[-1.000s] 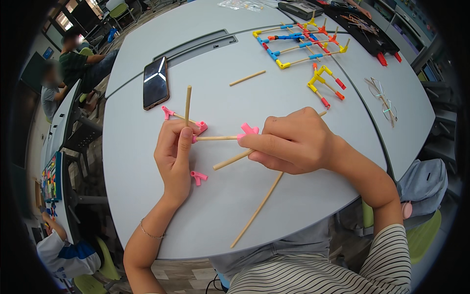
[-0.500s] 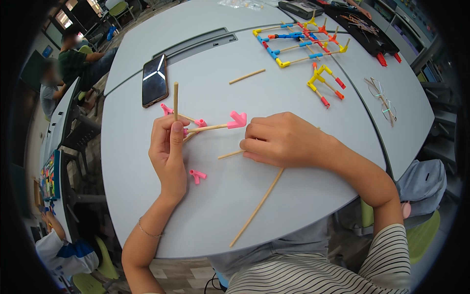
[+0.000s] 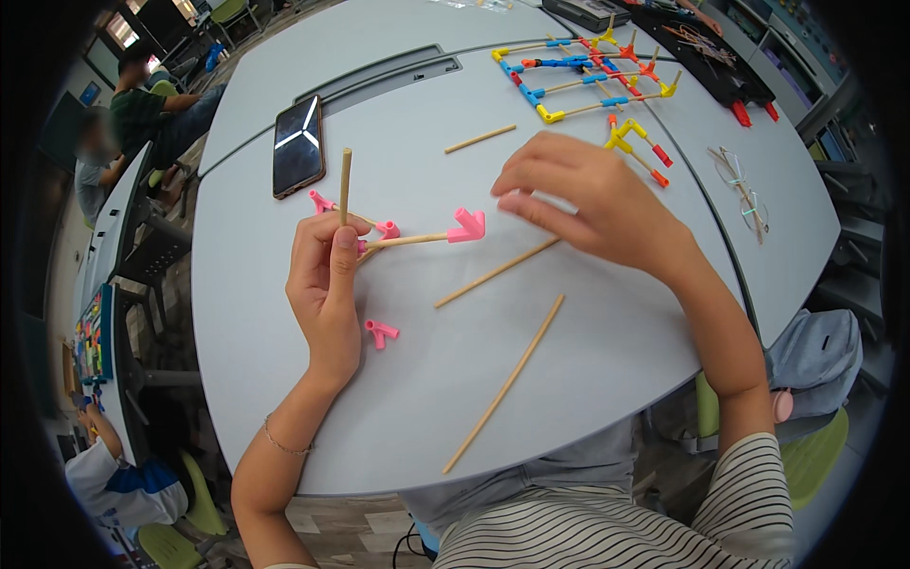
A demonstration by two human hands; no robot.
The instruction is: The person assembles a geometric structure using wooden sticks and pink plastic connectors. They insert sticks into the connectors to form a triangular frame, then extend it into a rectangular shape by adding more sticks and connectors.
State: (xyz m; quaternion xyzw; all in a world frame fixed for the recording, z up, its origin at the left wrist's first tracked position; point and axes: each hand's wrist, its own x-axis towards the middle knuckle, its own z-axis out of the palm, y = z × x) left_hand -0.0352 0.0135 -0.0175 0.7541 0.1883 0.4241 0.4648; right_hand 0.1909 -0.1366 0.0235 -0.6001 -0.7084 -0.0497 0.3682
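My left hand [image 3: 323,275] grips a small frame of wooden sticks and pink plastic connectors, pinched between thumb and fingers. One wooden stick [image 3: 345,187] of it points upward; another runs to the right and ends in a pink connector [image 3: 467,226]. Over the table to the right, my right hand [image 3: 592,204] is raised with its fingers apart and nothing in them. Beneath it lies a long wooden stick [image 3: 493,273], its far end hidden by the hand. Nearer me rests a second long stick [image 3: 504,384]. A loose pink connector [image 3: 381,334] lies beside my left wrist.
Farther back stand a colourful stick frame [image 3: 578,85] and a smaller yellow and red piece [image 3: 633,142]. A phone [image 3: 299,147] lies at the left, a short stick [image 3: 480,138] mid-table, glasses [image 3: 739,194] at the right. A black tray [image 3: 706,62] holds sticks.
My right hand has let go of the long stick, lifted and moved up and right, its fingers opening. The stick now lies on the table. My left hand has barely moved.
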